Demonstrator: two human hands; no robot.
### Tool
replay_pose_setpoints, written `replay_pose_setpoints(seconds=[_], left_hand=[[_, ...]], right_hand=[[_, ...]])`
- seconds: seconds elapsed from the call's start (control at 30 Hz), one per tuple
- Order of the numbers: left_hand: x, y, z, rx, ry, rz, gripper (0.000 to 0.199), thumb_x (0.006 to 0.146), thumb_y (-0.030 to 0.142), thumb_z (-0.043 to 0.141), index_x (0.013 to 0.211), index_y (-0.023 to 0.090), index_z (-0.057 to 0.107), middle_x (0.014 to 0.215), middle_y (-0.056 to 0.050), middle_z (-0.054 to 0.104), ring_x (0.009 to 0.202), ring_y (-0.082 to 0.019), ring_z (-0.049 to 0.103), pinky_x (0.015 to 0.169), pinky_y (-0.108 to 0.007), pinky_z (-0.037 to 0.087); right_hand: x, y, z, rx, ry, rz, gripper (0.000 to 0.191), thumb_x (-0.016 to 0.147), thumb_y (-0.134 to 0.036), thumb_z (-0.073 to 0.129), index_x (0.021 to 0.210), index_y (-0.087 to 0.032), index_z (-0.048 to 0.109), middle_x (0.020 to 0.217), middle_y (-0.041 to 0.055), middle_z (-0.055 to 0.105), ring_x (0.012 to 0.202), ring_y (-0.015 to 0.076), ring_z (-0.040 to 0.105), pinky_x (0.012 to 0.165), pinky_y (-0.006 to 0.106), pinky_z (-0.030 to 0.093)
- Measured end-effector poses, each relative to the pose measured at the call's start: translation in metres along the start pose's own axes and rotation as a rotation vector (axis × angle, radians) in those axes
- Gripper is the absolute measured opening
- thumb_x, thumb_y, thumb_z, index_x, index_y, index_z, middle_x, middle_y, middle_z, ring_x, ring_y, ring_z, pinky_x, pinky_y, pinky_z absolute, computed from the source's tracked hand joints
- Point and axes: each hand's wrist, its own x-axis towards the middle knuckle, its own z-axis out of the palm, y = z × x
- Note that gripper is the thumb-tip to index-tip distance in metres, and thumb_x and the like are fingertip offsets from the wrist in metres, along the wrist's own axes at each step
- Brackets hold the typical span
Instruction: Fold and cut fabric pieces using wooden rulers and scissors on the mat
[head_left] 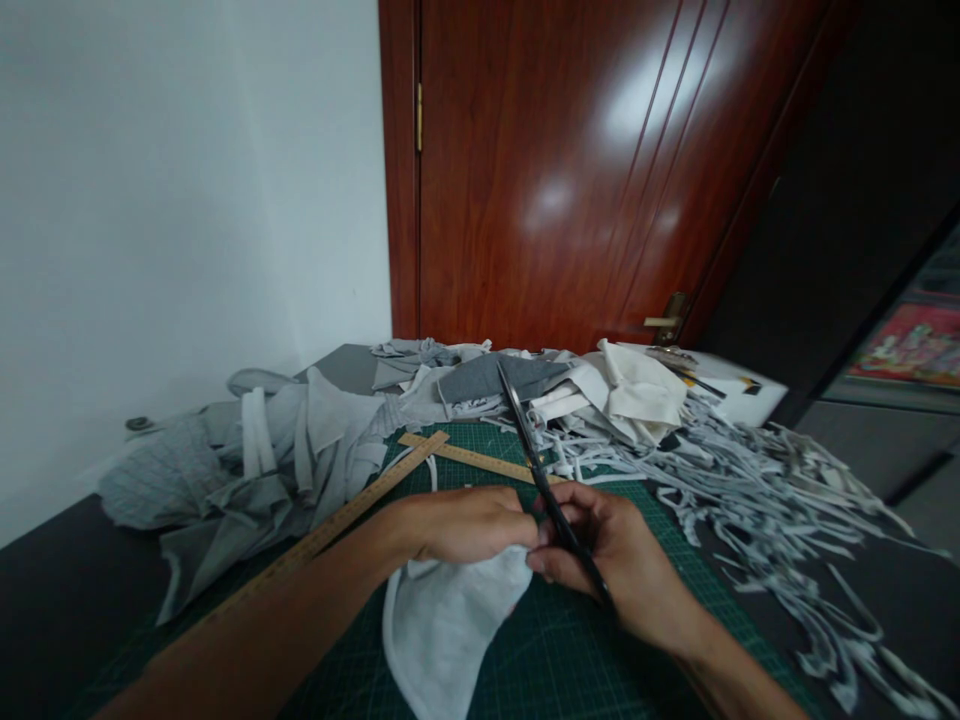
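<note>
A pale grey piece of cloth [454,625] hangs from my left hand [476,525], whose fingers are closed on its upper edge. In my right hand [607,545] is a pair of black-handled scissors [529,440], the blades pointing up and away from me. The fingertips of both hands meet at the cloth's upper right corner; whether the right fingers also pinch it I cannot tell. Beneath them lies a green cutting mat [577,650] with a grid. Two wooden rulers [360,505] cross on the mat just beyond my left hand.
Grey fabric pieces [300,440] are heaped at the left by the wall. Behind the mat are folded cream cloth [637,390] and a dark grey piece [480,382]. Many cut fabric strips [757,500] spread over the right side, near a white box [739,385]. A wooden door [540,180] stands behind.
</note>
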Motion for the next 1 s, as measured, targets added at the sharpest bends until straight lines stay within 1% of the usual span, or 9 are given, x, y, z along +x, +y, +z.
replay_pose_setpoints(seconds=[0.2, 0.3, 0.37, 0.43, 0.47, 0.57, 0.67, 0.8, 1.0], left_hand=[[-0.017, 0.023, 0.028, 0.081, 0.358, 0.021, 0.020, 0.088, 0.028, 0.054, 0.075, 0.022, 0.067, 0.075, -0.003, 0.068, 0.070, -0.019, 0.057, 0.063, -0.030, 0.036], [-0.019, 0.007, 0.075, -0.057, 0.101, 0.013, 0.028, 0.089, 0.033, 0.056, 0.064, 0.024, 0.065, 0.058, 0.000, 0.061, 0.054, -0.017, 0.053, 0.058, -0.031, 0.035], [-0.014, -0.015, 0.108, -0.134, -0.088, -0.027, 0.022, 0.073, 0.023, 0.071, 0.055, 0.024, 0.058, 0.048, 0.005, 0.049, 0.047, -0.013, 0.045, 0.057, -0.030, 0.034], [-0.009, -0.035, 0.129, -0.166, -0.069, -0.076, 0.008, 0.068, 0.018, 0.072, 0.070, 0.024, 0.068, 0.053, 0.006, 0.051, 0.048, -0.013, 0.044, 0.057, -0.030, 0.034], [-0.006, -0.041, 0.134, -0.189, -0.037, -0.090, 0.022, 0.070, 0.019, 0.071, 0.091, 0.024, 0.075, 0.059, 0.005, 0.055, 0.050, -0.013, 0.046, 0.057, -0.030, 0.034], [-0.005, -0.043, 0.132, -0.272, 0.070, -0.146, 0.082, 0.063, 0.021, 0.076, 0.143, 0.021, 0.060, 0.084, 0.001, 0.065, 0.056, -0.013, 0.050, 0.055, -0.028, 0.037], [-0.004, -0.030, 0.123, -0.594, 0.170, -0.183, 0.104, 0.053, 0.016, 0.078, 0.152, 0.029, 0.051, 0.121, -0.010, 0.065, 0.082, -0.021, 0.064, 0.057, -0.027, 0.042], [-0.003, -0.014, 0.115, -1.126, 0.451, 0.093, 0.068, 0.059, 0.015, 0.077, 0.125, 0.030, 0.070, 0.144, -0.009, 0.062, 0.133, -0.033, 0.055, 0.085, -0.035, 0.054], [-0.010, -0.007, 0.085, -1.218, 0.766, 0.198, 0.015, 0.077, 0.020, 0.086, 0.088, 0.020, 0.075, 0.109, -0.007, 0.076, 0.106, -0.024, 0.068, 0.097, -0.039, 0.054]], right_hand=[[0.005, 0.001, 0.003, 0.085, 0.108, 0.044, 0.043, 0.061, -0.028, 0.101, 0.091, -0.016, 0.073, 0.062, -0.0050, 0.069, 0.049, 0.0095, 0.053, 0.048, 0.020, 0.041], [0.008, -0.001, 0.003, 0.195, 0.236, 0.068, 0.047, 0.056, -0.029, 0.102, 0.088, -0.016, 0.071, 0.059, -0.0057, 0.067, 0.046, 0.0089, 0.051, 0.044, 0.019, 0.041], [0.009, -0.002, 0.004, 0.267, 0.307, 0.085, 0.048, 0.054, -0.026, 0.103, 0.089, -0.016, 0.072, 0.058, -0.0061, 0.065, 0.047, 0.0086, 0.051, 0.044, 0.018, 0.041], [0.009, -0.004, 0.004, 0.336, 0.345, 0.087, 0.049, 0.053, -0.024, 0.103, 0.091, -0.015, 0.072, 0.058, -0.0060, 0.064, 0.047, 0.0083, 0.051, 0.045, 0.017, 0.042], [0.008, -0.005, 0.004, 0.372, 0.352, 0.086, 0.049, 0.053, -0.024, 0.103, 0.091, -0.015, 0.072, 0.059, -0.0058, 0.064, 0.048, 0.0081, 0.051, 0.045, 0.017, 0.042], [0.005, -0.008, 0.004, 0.470, 0.343, 0.076, 0.046, 0.057, -0.025, 0.103, 0.090, -0.016, 0.072, 0.060, -0.0051, 0.063, 0.049, 0.0084, 0.050, 0.046, 0.017, 0.043], [0.002, -0.011, 0.006, 0.538, 0.348, 0.062, 0.039, 0.064, -0.031, 0.101, 0.088, -0.016, 0.073, 0.060, -0.0053, 0.060, 0.051, 0.0093, 0.049, 0.048, 0.019, 0.045], [0.002, -0.011, 0.009, 0.585, 0.383, 0.027, 0.034, 0.067, -0.031, 0.101, 0.081, -0.016, 0.074, 0.062, -0.0045, 0.059, 0.056, 0.0101, 0.050, 0.053, 0.019, 0.048], [0.005, -0.003, 0.018, 0.572, 0.434, 0.084, 0.040, 0.062, -0.033, 0.103, 0.078, -0.016, 0.071, 0.062, -0.0027, 0.061, 0.059, 0.0106, 0.050, 0.056, 0.019, 0.046]])
